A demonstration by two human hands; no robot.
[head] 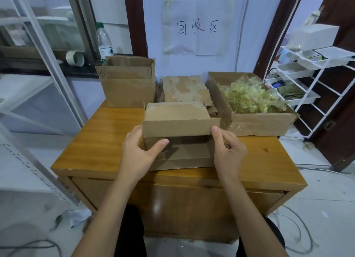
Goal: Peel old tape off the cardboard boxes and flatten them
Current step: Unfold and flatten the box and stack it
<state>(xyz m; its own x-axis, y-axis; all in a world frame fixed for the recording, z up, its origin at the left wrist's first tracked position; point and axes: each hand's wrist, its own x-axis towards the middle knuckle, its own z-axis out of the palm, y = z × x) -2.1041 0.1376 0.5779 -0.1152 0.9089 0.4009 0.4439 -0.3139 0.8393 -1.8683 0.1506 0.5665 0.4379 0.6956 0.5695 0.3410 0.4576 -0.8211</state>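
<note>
Box in your hands: a small cardboard box (178, 126) at the front middle of the tabletop (99, 141), its open side turned toward you; the inside looks bare.
Your left hand: your left hand (138, 153) holds the box's left edge, thumb lying across the opening, the other fingers hidden behind the side wall.
Your right hand: your right hand (228, 149) pinches the right end of the top flap, thumb on the outside face; the other fingers are curled.
Back-left box: an upright cardboard box (126, 84) stands at the back left corner, flaps up; you cannot see what is in it.
Flattened pile: flattened cardboard (184, 89) lies between the upright box and the box on the right, just behind the one you hold.
Right-hand box: a wide, shallow cardboard box (255, 120) holds a heap of crumpled yellowish tape (249, 97).
Windowsill: a plastic bottle (103, 41) and a tape roll (75, 58) sit behind the upright box.
Wall: a paper sign (197, 26) hangs above the pile.
Rack: a white rack (299, 76) of trays stands to the right.
</note>
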